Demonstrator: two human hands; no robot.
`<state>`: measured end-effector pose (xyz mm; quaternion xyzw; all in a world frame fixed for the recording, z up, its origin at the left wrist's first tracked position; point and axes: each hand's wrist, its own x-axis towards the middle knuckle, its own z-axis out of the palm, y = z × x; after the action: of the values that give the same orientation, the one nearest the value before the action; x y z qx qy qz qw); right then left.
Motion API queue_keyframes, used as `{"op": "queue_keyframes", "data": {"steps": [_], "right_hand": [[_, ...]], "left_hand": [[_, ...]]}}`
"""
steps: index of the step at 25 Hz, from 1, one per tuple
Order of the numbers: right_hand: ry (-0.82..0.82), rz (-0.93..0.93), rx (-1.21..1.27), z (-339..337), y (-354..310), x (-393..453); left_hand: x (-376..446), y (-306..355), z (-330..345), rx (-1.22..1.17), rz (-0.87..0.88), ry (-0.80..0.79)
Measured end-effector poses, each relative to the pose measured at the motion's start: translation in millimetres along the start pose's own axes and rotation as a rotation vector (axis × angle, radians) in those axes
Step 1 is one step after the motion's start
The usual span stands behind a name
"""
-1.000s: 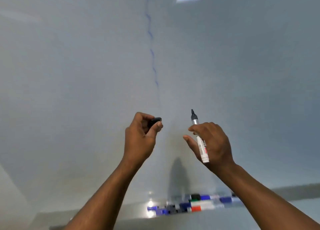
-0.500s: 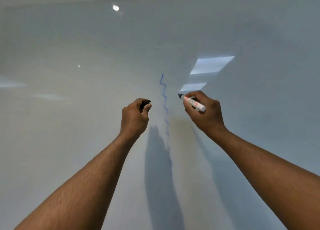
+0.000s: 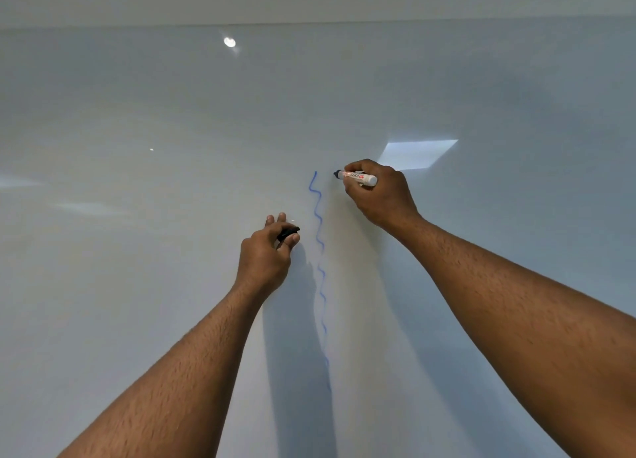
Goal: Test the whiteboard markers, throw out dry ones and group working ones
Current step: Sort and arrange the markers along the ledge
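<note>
My right hand [image 3: 377, 196] grips a white whiteboard marker [image 3: 358, 177] lying nearly level, its dark tip pointing left at the whiteboard [image 3: 172, 182], just right of the top of a wavy blue line [image 3: 320, 251]. No fresh mark shows at the tip. My left hand [image 3: 266, 251] is lower and left of the line, pinching the marker's black cap [image 3: 288, 233] between thumb and fingers, two fingertips touching the board.
The whiteboard fills nearly the whole view, with its top edge [image 3: 309, 23] above and ceiling-light reflections [image 3: 418, 154] to the right of my right hand. The marker tray is out of view.
The view has lifted from the tray of markers up the board. My right hand turned the marker from upright to level and brought its tip to the board beside the blue line.
</note>
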<state>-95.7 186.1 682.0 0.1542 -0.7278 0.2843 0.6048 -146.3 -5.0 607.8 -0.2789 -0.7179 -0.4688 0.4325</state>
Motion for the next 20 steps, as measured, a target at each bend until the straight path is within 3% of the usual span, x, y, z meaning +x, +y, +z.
{"op": "queue_keyframes", "data": {"steps": [4, 14, 20], "right_hand": [[0.056, -0.007, -0.023, -1, 9, -13], [-0.056, -0.037, -0.151, -2, 48, -121], [-0.088, 0.021, -0.024, -4, 76, -205]], "left_hand": [[2, -2, -2, -0.007, -0.009, -0.010], [-17, -9, 9, -0.001, 0.003, 0.040], [-67, -32, 19, -0.032, -0.021, -0.024]]}}
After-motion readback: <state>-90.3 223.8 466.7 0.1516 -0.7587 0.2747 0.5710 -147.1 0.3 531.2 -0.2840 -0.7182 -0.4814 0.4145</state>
